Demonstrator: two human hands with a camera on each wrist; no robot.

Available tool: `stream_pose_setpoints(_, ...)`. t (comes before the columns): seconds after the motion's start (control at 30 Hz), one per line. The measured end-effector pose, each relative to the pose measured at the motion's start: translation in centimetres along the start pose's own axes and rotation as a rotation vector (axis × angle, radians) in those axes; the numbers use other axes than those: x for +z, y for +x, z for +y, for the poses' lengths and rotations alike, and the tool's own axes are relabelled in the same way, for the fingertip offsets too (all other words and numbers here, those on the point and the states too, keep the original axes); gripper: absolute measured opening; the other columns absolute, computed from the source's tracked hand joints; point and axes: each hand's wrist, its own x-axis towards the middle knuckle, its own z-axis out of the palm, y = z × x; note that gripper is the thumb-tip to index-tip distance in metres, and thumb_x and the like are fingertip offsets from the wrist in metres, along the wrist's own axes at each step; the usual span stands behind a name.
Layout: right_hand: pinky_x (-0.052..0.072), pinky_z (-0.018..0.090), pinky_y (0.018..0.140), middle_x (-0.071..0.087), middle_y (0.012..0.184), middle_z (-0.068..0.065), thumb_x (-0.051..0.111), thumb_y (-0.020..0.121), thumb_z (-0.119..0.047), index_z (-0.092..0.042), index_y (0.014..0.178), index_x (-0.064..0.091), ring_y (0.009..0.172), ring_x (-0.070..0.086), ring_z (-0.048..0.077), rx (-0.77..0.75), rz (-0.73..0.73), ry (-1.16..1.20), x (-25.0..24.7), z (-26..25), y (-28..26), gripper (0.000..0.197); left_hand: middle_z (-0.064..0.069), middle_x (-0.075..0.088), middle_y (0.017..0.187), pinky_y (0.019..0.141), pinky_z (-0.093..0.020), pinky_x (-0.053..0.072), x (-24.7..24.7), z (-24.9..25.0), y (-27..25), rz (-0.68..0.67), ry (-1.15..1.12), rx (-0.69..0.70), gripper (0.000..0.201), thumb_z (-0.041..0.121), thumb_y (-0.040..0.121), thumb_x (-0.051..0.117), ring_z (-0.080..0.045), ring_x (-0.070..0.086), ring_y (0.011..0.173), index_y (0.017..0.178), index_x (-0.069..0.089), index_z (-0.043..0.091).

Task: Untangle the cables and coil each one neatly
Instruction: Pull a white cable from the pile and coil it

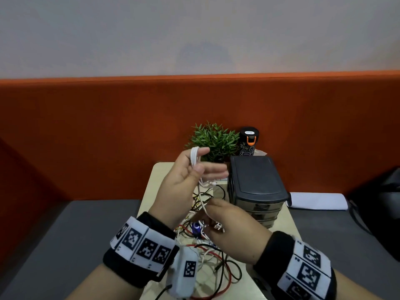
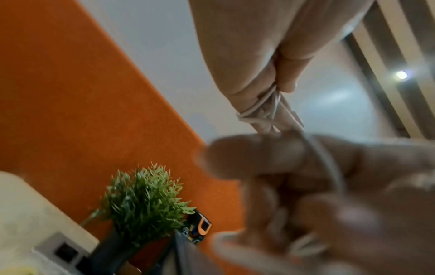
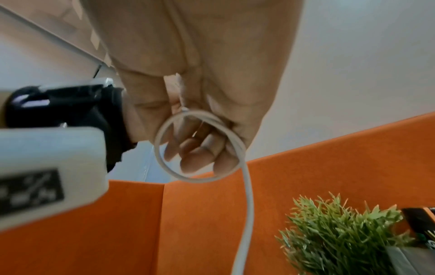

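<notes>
My left hand (image 1: 194,163) is raised over the small beige table (image 1: 155,191), palm toward me. Its thumb pins a few loops of the white cable (image 1: 193,156) against the fingers. In the left wrist view the loops (image 2: 253,111) wrap round a finger. From there one strand drops to my right hand (image 1: 216,219), which pinches it just above the tangle of red, black, white and yellow cables (image 1: 207,256). The right hand (image 2: 306,186) is a close blur in the left wrist view. The right wrist view shows a round loop of the cable (image 3: 156,145) beside curled fingers.
A black drawer unit (image 1: 257,182) stands right of the hands on the table. Behind it are a small green plant (image 1: 213,141) and a black can with an orange tab (image 1: 249,140). An orange partition (image 1: 108,137) closes the back. A white sheet (image 1: 318,201) and a dark bag (image 1: 381,191) lie right.
</notes>
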Motion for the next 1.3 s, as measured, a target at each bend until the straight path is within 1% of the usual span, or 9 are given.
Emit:
stream_pose_setpoints(0.13, 0.037, 0.016, 0.074, 0.047, 0.085, -0.010, 0.037, 0.069, -0.007, -0.022, 0.068, 0.063, 0.085, 0.045, 0.000, -0.030, 0.146, 0.056, -1.2, 0.0, -0.6, 0.031, -0.001, 0.071, 0.082, 0.080, -0.020, 0.051, -0.3, -0.9, -0.3, -0.023, 0.371, 0.046, 0.025, 0.013, 0.100, 0.039, -0.008, 0.068, 0.084, 0.120, 0.049, 0.023)
stream_pose_setpoints(0.23, 0.038, 0.023, 0.070, 0.052, 0.080, -0.010, 0.035, 0.065, -0.001, -0.023, 0.062, 0.064, 0.079, 0.047, 0.002, -0.053, 0.281, -0.002, -2.6, 0.2, -0.9, 0.036, 0.004, 0.065, 0.075, 0.073, -0.024, 0.051, -0.7, -1.1, -0.4, -0.091, 0.551, 0.005, 0.027, 0.014, 0.099, 0.041, -0.005, 0.064, 0.073, 0.121, 0.050, 0.027)
stream_pose_setpoints(0.33, 0.036, 0.029, 0.068, 0.051, 0.075, -0.013, 0.033, 0.069, -0.005, -0.025, 0.061, 0.065, 0.075, 0.047, 0.006, -0.064, 0.357, -0.091, -4.4, 0.8, -0.8, 0.039, 0.009, 0.054, 0.064, 0.058, -0.029, 0.044, -1.0, -1.4, -0.8, -0.152, 0.584, -0.079, 0.019, 0.025, 0.100, 0.040, -0.005, 0.052, 0.055, 0.113, 0.053, 0.031)
stream_pose_setpoints(0.47, 0.044, 0.029, 0.065, 0.057, 0.073, -0.013, 0.042, 0.076, 0.000, -0.024, 0.060, 0.066, 0.072, 0.055, 0.006, -0.078, 0.451, -0.104, -7.2, 1.8, -0.7, 0.037, 0.021, 0.052, 0.062, 0.055, -0.017, 0.032, -1.4, -1.4, -1.3, -0.268, 0.517, -0.112, 0.033, 0.053, 0.085, 0.048, 0.002, 0.042, 0.054, 0.100, 0.059, 0.026)
stream_pose_setpoints(0.57, 0.049, 0.031, 0.069, 0.063, 0.076, -0.007, 0.039, 0.071, 0.006, -0.025, 0.058, 0.063, 0.077, 0.059, 0.009, -0.030, 0.501, 0.024, -9.0, 2.6, -0.8, 0.041, 0.018, 0.052, 0.063, 0.054, -0.016, 0.033, -1.9, -1.3, -1.5, -0.314, 0.527, -0.095, 0.024, 0.043, 0.084, 0.053, 0.002, 0.042, 0.055, 0.089, 0.064, 0.022)
stream_pose_setpoints(0.77, 0.051, 0.023, 0.067, 0.069, 0.082, -0.003, 0.035, 0.088, 0.015, -0.022, 0.085, 0.072, 0.074, 0.063, 0.015, 0.030, 0.521, 0.240, -10.7, 3.8, -0.9, 0.052, 0.008, 0.033, 0.049, 0.044, -0.019, 0.022, -2.9, -0.9, -1.2, -0.175, -0.036, -0.149, 0.022, 0.042, 0.084, 0.061, -0.006, 0.025, 0.042, 0.077, 0.068, 0.022)
stream_pose_setpoints(0.9, 0.053, 0.036, 0.071, 0.071, 0.084, 0.000, 0.044, 0.092, 0.003, -0.030, 0.096, 0.070, 0.077, 0.064, 0.022, 0.152, 0.579, 0.318, -9.8, 5.6, -0.2, 0.042, 0.010, 0.031, 0.042, 0.044, -0.020, 0.027, -3.1, 0.0, -1.0, -0.153, -0.166, -0.105, 0.036, 0.052, 0.081, 0.063, -0.009, 0.024, 0.037, 0.073, 0.066, 0.017)
stream_pose_setpoints(1.1, 0.034, 0.024, 0.038, 0.060, 0.066, 0.009, 0.049, 0.090, 0.002, -0.010, 0.099, 0.063, 0.041, 0.043, 0.018, 0.356, 0.823, 0.869, -9.1, 5.6, 0.6, 0.020, 0.006, 0.025, 0.042, 0.046, -0.023, 0.015, -2.6, 0.4, -0.6, 0.003, -0.034, -0.119, 0.031, 0.028, 0.088, 0.045, -0.011, 0.016, 0.040, 0.066, 0.063, 0.017)
stream_pose_setpoints(1.3, 0.038, 0.022, 0.037, 0.055, 0.067, 0.007, 0.058, 0.088, -0.014, -0.005, 0.102, 0.063, 0.038, 0.043, 0.016, 0.245, 0.603, 1.000, -7.8, 4.4, 0.5, 0.017, 0.008, 0.028, 0.043, 0.050, -0.030, 0.015, -2.6, 0.4, -0.3, 0.181, 0.189, -0.106, 0.033, 0.018, 0.098, 0.045, -0.010, 0.018, 0.041, 0.068, 0.057, 0.010)
